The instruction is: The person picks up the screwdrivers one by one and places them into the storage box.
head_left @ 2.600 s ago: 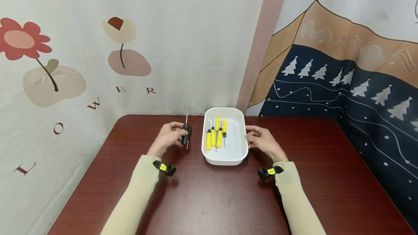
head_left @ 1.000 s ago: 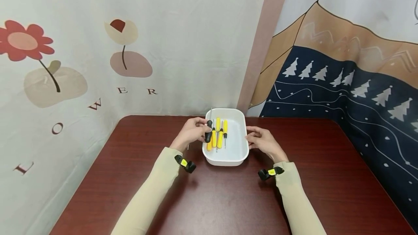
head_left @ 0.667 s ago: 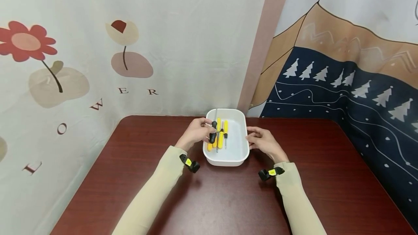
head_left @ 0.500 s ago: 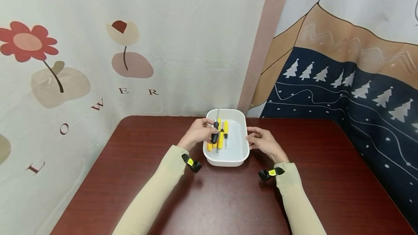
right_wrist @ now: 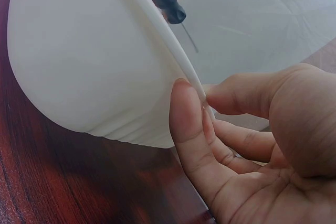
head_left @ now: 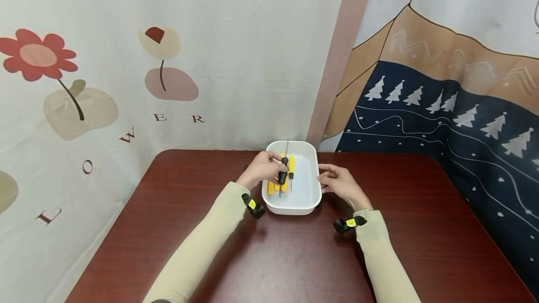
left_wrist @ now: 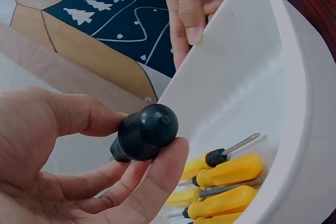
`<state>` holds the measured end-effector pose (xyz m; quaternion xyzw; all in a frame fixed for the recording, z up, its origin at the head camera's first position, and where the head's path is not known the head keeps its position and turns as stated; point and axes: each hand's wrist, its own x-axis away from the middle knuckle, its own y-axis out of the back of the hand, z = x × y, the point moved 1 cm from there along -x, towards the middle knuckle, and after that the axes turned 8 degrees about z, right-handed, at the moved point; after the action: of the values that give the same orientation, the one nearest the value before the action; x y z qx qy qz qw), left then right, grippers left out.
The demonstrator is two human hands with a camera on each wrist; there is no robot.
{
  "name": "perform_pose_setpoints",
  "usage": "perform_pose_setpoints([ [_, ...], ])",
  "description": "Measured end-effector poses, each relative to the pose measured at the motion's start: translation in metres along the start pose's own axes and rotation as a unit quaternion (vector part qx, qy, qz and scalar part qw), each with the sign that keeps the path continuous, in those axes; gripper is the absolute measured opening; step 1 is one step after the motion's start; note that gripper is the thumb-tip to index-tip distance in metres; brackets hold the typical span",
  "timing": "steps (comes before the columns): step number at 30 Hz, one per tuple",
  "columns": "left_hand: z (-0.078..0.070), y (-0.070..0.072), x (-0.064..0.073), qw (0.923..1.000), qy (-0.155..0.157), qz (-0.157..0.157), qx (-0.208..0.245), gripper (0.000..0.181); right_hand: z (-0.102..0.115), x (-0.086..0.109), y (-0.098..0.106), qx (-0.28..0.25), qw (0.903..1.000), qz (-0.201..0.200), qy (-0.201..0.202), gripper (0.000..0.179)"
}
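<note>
In the head view my left hand (head_left: 263,168) is over the left side of a white plastic tray (head_left: 306,172). Between thumb and fingers it grips a screwdriver (head_left: 283,177) by its black handle, the thin metal shaft pointing away toward the wall. The left wrist view has the rounded end of this handle (left_wrist: 149,129) facing the camera, above several yellow-handled screwdrivers (left_wrist: 231,170) lying in the tray. My left hand partly covers these in the head view. My right hand (right_wrist: 247,145) pinches the tray's rim on its right side, thumb on one face and a finger on the other.
The tray stands near the far edge of a dark red wooden table (head_left: 290,256). A pale printed curtain (head_left: 236,60) hangs just behind that edge, and a navy tree-patterned cloth (head_left: 404,116) hangs at the right. Each sleeve carries a small black wrist camera (head_left: 254,207).
My left hand has carried the black-handled screwdriver from the table left of the tray rightward to above the yellow ones. My right hand has stayed at the rim.
</note>
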<state>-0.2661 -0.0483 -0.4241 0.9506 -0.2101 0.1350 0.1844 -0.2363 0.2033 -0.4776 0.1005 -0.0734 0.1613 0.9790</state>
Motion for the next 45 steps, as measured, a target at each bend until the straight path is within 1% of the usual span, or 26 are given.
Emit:
perform_pose_setpoints([
  [8, -0.002, -0.006, -0.005, 0.9991, 0.010, 0.015, -0.037, 0.041, 0.000, -0.001, 0.000, -0.005, 1.0000, -0.001, -0.002, 0.054],
  [16, -0.008, -0.011, -0.011, 0.9980, 0.027, 0.019, -0.055, 0.039, -0.001, -0.002, 0.000, -0.006, 1.0000, 0.000, 0.000, 0.054],
  [24, -0.009, -0.017, -0.019, 0.9969, 0.033, 0.027, -0.066, 0.028, -0.005, -0.004, 0.001, -0.003, 1.0000, 0.001, 0.001, 0.052],
  [30, -0.009, -0.022, -0.025, 0.9950, 0.051, 0.040, -0.076, 0.021, -0.004, -0.004, 0.001, -0.006, 0.9999, -0.001, -0.008, 0.052],
  [35, -0.010, -0.025, -0.029, 0.9940, 0.063, 0.042, -0.078, 0.020, -0.003, -0.003, 0.000, -0.008, 0.9999, -0.003, -0.015, 0.052],
  [38, -0.011, -0.028, -0.030, 0.9942, 0.065, 0.044, -0.074, 0.018, -0.003, -0.003, 0.001, -0.008, 0.9999, 0.000, -0.013, 0.053],
  [43, -0.011, -0.033, -0.033, 0.9941, 0.062, 0.060, -0.066, 0.013, -0.004, -0.003, 0.001, -0.011, 0.9999, 0.004, -0.008, 0.054],
  [45, -0.011, -0.034, -0.034, 0.9941, 0.063, 0.062, -0.064, 0.012, -0.001, 0.000, 0.001, -0.015, 0.9998, 0.006, -0.009, 0.054],
])
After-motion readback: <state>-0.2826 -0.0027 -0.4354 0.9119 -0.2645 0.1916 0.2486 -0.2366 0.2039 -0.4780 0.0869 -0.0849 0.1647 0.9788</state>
